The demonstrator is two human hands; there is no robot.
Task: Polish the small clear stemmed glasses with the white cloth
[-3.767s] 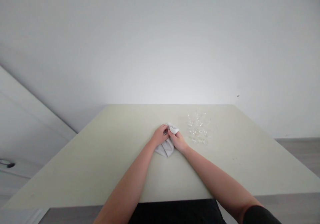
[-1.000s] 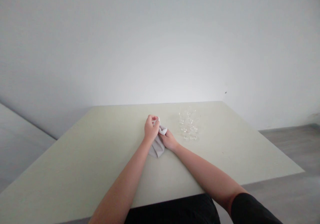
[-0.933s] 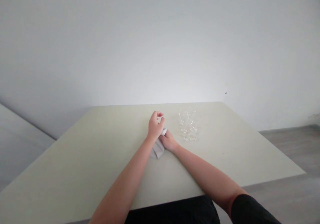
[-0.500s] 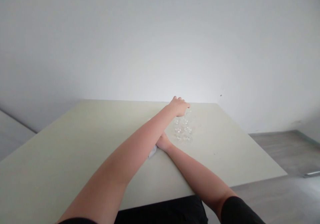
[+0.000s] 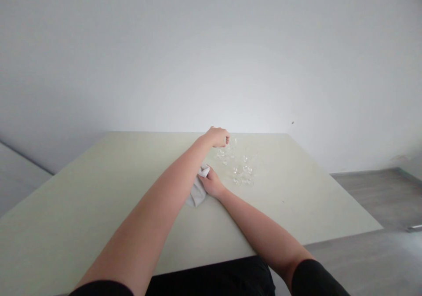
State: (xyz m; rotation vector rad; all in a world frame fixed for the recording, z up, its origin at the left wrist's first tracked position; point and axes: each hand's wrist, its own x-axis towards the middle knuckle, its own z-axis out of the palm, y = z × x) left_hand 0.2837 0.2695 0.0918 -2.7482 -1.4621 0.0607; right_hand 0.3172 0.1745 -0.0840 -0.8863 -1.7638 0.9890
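Note:
My left hand [image 5: 219, 137] is stretched across over my right forearm's side, its fingers curled down at the rim of a clear glass [image 5: 224, 156]. The fingertips are partly hidden, and the glass is hard to make out against the table. Beside it, to the right and nearer me, stand several more clear glasses [image 5: 244, 173] close together. My right hand [image 5: 212, 183] is closed on a light grey cloth [image 5: 198, 193], which hangs down onto the table. Part of the cloth lies hidden behind my left forearm.
The pale table [image 5: 296, 208] reaches back to a plain white wall [image 5: 211, 54]. Grey flooring [image 5: 362, 195] shows past its right edge. A white panel [image 5: 23, 173] is at the far left.
My left hand has moved left from the group of glasses, and one glass now stands apart beneath it. More of the cloth in my right hand has come into view.

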